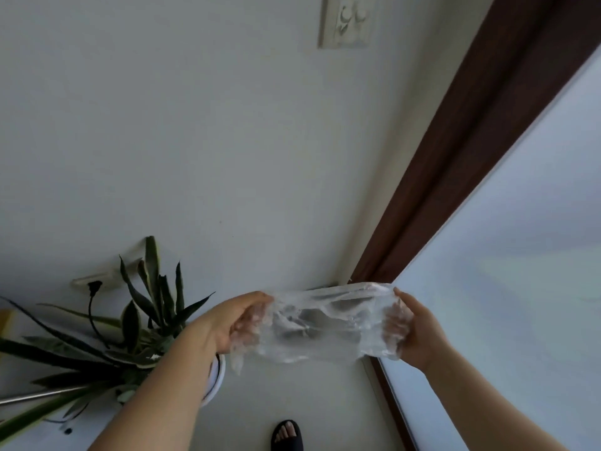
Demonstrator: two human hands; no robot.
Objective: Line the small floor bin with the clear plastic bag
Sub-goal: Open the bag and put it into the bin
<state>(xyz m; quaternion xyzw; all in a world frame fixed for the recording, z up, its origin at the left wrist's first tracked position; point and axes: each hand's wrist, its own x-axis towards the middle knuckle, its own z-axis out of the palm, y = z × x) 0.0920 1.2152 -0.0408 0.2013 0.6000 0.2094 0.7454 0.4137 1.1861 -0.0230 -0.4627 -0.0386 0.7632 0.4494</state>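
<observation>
left hand (240,323) clamped on one end of clear plastic bag (325,323), right hand (413,330) pinching the other; bag stretched between them, mid-air above floor. looks thin, limp, slippery: best gripped at mouth edges. transparent, crinkled. bin not in view

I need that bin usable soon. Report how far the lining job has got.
Done: the clear plastic bag is picked up. In hand: left hand and right hand stretch it between them in the air. Left: fitting it in the bin, which is not visible.
</observation>
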